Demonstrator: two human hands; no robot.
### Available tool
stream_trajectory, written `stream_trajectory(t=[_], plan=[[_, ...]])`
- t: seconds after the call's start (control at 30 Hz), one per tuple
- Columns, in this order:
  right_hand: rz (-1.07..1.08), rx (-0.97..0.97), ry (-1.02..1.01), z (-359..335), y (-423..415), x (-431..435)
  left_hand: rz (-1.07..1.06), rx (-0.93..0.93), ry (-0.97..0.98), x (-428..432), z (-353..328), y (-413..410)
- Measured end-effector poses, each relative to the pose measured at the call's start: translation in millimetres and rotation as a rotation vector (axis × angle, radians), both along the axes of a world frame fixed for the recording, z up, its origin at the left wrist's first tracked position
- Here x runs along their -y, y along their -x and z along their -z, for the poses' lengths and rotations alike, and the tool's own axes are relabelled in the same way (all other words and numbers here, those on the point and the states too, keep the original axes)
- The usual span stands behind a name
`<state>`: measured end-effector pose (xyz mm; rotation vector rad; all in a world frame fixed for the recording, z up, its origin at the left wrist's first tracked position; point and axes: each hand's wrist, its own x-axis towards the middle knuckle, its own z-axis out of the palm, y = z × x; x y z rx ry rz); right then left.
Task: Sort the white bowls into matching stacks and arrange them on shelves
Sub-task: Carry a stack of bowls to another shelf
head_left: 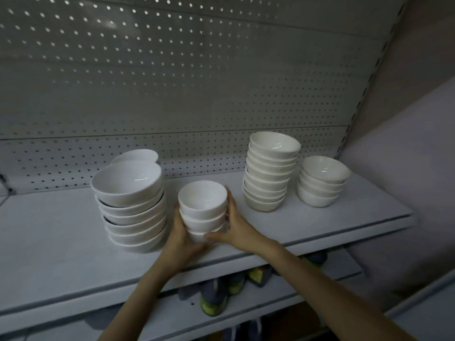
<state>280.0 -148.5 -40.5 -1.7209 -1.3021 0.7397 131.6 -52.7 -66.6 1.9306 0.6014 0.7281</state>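
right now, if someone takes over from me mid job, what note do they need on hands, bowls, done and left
Hands: the left hand and right hand both grip the small stack of about three bowls, front middle of the shelf; whether it rests there is hidden.
Bowls: to its left the wide stack, with a further bowl behind, lower part hidden. To the right the tall stack and short stack.
Done: three stacks stand sorted.
Left: settle the small stack, let go, then probably check the further bowl.
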Motion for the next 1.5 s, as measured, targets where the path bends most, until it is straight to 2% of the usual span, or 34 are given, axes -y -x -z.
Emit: stream_trajectory(t=[0.63, 0.97, 1.2, 1.5], plan=[[0.063, 0.016, -0.112, -10, -6, 12, 0.008, 0.061, 0.043, 3, -12, -5], [0.089, -0.063, -0.308, -57, 5, 38, -0.005, 0.113, -0.124, 26, -73, 14], [0.097, -0.091, -0.471, -92, 57, 41, -0.025, 0.202, -0.162, 42, -119, 60], [0.021, -0.123, -0.537, -124, 166, 19, -0.105, 0.139, -0.193, 24, -150, 172]])
